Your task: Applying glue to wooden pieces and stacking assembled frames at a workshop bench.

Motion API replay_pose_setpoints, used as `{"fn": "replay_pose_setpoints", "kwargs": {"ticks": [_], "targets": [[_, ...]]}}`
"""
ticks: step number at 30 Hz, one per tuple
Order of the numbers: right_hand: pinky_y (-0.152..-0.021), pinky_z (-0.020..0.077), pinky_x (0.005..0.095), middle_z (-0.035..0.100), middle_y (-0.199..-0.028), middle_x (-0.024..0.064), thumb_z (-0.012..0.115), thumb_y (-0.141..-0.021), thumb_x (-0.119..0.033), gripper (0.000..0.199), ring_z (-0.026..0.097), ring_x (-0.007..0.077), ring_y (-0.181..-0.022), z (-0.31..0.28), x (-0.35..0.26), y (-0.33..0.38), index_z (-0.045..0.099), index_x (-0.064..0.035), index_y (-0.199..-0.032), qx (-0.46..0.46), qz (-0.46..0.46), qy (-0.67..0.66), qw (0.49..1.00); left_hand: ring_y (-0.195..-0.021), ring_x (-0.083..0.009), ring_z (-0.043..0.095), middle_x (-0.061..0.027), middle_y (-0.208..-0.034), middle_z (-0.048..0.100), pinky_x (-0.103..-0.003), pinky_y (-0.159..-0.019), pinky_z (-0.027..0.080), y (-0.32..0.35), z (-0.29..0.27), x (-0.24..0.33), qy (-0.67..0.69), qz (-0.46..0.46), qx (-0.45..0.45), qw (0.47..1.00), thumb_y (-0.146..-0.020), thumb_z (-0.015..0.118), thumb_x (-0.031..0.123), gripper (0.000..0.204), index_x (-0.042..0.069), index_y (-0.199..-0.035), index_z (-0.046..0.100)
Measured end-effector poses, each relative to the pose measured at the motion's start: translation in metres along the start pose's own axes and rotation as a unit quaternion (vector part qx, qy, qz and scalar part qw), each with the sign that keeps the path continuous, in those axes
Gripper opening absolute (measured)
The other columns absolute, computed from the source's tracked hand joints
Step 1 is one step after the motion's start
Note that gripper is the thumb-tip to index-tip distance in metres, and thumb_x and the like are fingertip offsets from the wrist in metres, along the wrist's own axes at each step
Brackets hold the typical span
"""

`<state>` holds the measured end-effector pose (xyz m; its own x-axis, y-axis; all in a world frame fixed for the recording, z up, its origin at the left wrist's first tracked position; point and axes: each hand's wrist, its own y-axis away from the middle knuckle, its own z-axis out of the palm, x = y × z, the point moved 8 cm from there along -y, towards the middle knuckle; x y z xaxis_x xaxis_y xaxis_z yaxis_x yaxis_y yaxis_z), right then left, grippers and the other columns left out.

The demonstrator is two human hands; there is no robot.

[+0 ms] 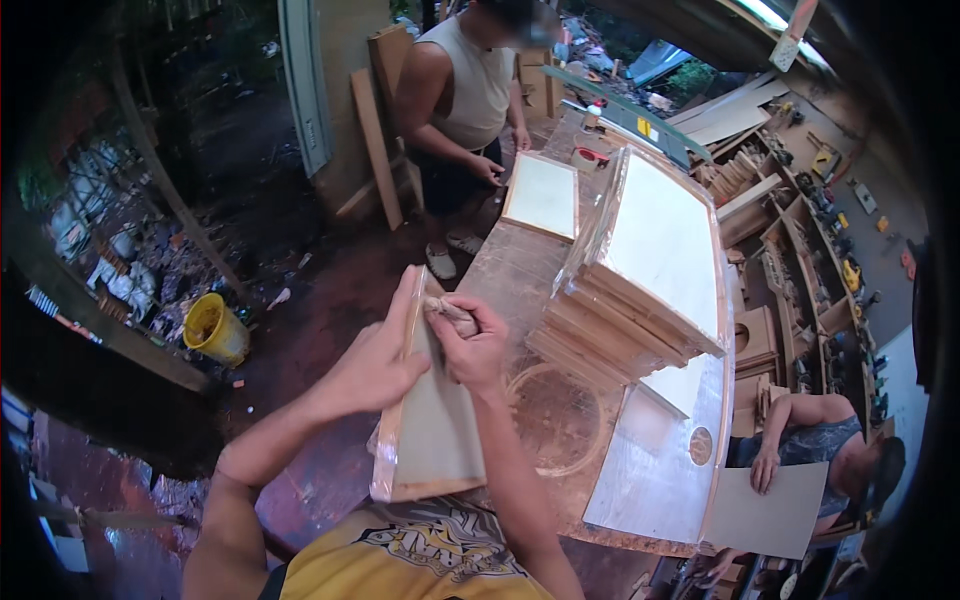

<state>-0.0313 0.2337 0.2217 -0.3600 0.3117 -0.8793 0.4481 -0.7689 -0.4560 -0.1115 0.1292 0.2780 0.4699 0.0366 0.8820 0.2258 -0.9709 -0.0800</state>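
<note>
My left hand [375, 360] grips the left edge of a plastic-wrapped wooden framed panel [432, 440], held tilted in front of my chest. My right hand [472, 340] pinches a small crumpled wad of material [447, 309] against the panel's upper edge. The panel's grey face points up and to the right. Just beyond my hands lies the wooden workbench [515, 270].
A tall stack of wrapped framed panels [640, 290] stands on the bench, with a single panel [542, 195] farther back. A person in a sleeveless top [460, 90] stands at the far end. Another person [820, 450] leans at the lower right over a grey sheet [770, 515]. A yellow bucket [215, 330] sits on the floor at the left.
</note>
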Motion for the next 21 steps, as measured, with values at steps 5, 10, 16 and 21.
{"fn": "replay_pose_setpoints", "kwargs": {"ticks": [5,10,16,21], "targets": [[-0.071,0.0476,0.026,0.063,-0.086,0.0077,0.072,-0.077,0.005,0.016,0.06,0.0142,-0.079,-0.01,-0.002,-0.014,0.064,-0.0011,-0.089,0.085,-0.127,0.086,0.985,-0.094,-0.0526,0.059,-0.0389,-0.103,0.058,-0.05,-0.087,0.047,-0.015,0.002,0.004,-0.034,0.004,-0.018,0.999,-0.076,0.056,0.012,0.097,-0.002,-0.149,-0.007],[-0.071,0.0463,0.0235,0.061,-0.089,0.0054,0.074,-0.078,0.004,0.014,0.056,0.0105,-0.079,-0.033,0.013,-0.016,0.063,0.0,-0.086,0.14,-0.041,0.095,0.985,-0.09,-0.0538,0.059,-0.0403,-0.096,0.058,-0.052,-0.086,0.046,-0.029,0.007,0.008,-0.002,0.044,-0.033,0.999,-0.076,0.056,0.012,0.096,-0.009,-0.147,-0.006],[-0.071,0.0469,0.0223,0.064,-0.087,0.0063,0.071,-0.078,0.006,0.012,0.057,0.0093,-0.078,-0.035,-0.003,-0.023,0.063,0.0021,-0.087,0.152,-0.002,0.113,0.982,-0.1,-0.0538,0.056,-0.045,-0.128,0.04,-0.053,-0.089,0.045,-0.045,0.013,0.018,0.004,0.06,-0.061,0.996,-0.076,0.054,0.011,0.093,-0.012,-0.146,-0.003],[-0.07,0.0469,0.0222,0.064,-0.086,0.0054,0.07,-0.079,0.006,0.01,0.057,0.0092,-0.078,-0.046,0.007,-0.012,0.064,0.0022,-0.085,0.193,-0.052,0.12,0.972,-0.1,-0.0544,0.056,-0.045,-0.132,0.036,-0.053,-0.089,0.046,-0.046,0.018,0.026,-0.025,0.094,-0.048,0.994,-0.076,0.053,0.01,0.091,-0.015,-0.144,-0.003]]}}
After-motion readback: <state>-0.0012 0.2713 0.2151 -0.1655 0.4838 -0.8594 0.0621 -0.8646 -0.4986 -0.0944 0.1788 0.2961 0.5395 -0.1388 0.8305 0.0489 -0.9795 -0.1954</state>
